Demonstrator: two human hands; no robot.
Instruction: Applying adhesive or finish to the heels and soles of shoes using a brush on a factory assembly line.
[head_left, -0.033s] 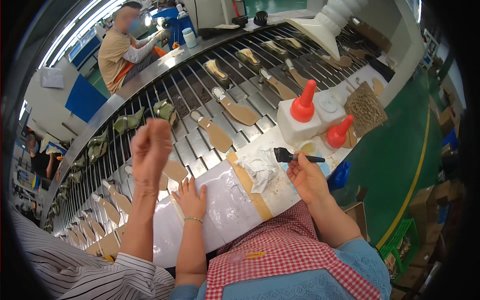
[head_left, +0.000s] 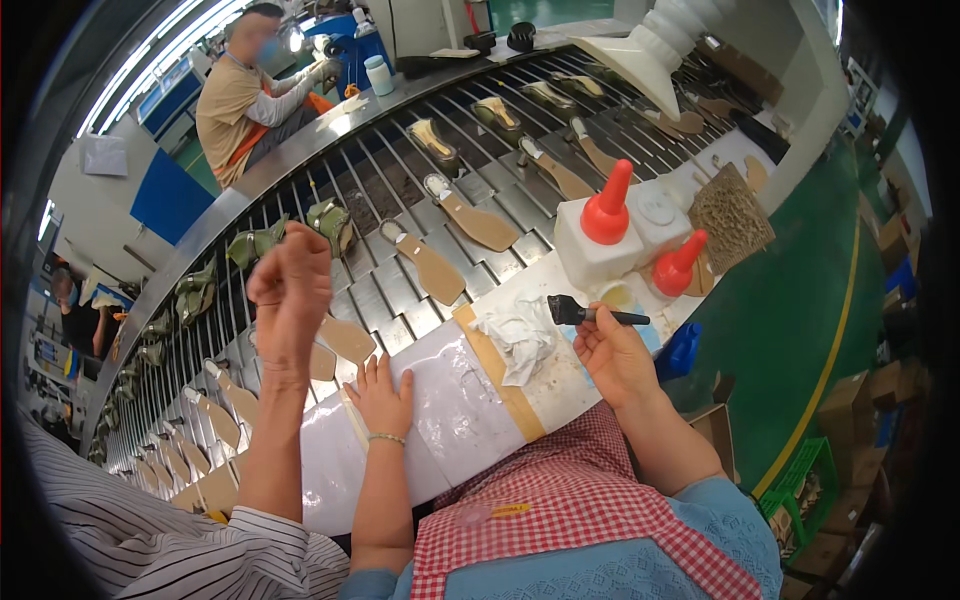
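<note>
**Brush (head_left: pixel 566 310) pinched by its handle, other palm laid flat**

Right of centre in the frame, the person's right hand (head_left: pixel 615 362) pinches the dark brush between thumb and fingers, bristles turned left and apparently lifted off the work table (head_left: pixel 560 400). Held this way, the fingers probably stay clear of the bristle end. Left of centre, the left hand (head_left: pixel 383 408) grips nothing: it lies open, fingers spread on a pale, glossy sheet (head_left: pixel 455 415) — perhaps for support — with its fingertips just beside a tan sole (head_left: pixel 347 340) on the slatted conveyor (head_left: pixel 385 325).

A crumpled white cloth (head_left: pixel 518 345) lies beside the bristles, and a white container (head_left: pixel 583 258) with a red cone cap (head_left: pixel 606 208) stands above it in the frame, likely set there for easy reach.

The right hand and the brush handle hide part of a pale yellowish cup (head_left: pixel 620 294); its contents are hard to make out. A co-worker's arm (head_left: pixel 275 425), rising from the lower left in a striped sleeve (head_left: pixel 272 535), blocks part of the conveyor — its fingers are curled, and whether they hold anything I cannot tell. Toward the left rim, the green uppers (head_left: pixel 195 292) dwindle into small, unclear shapes.
</note>
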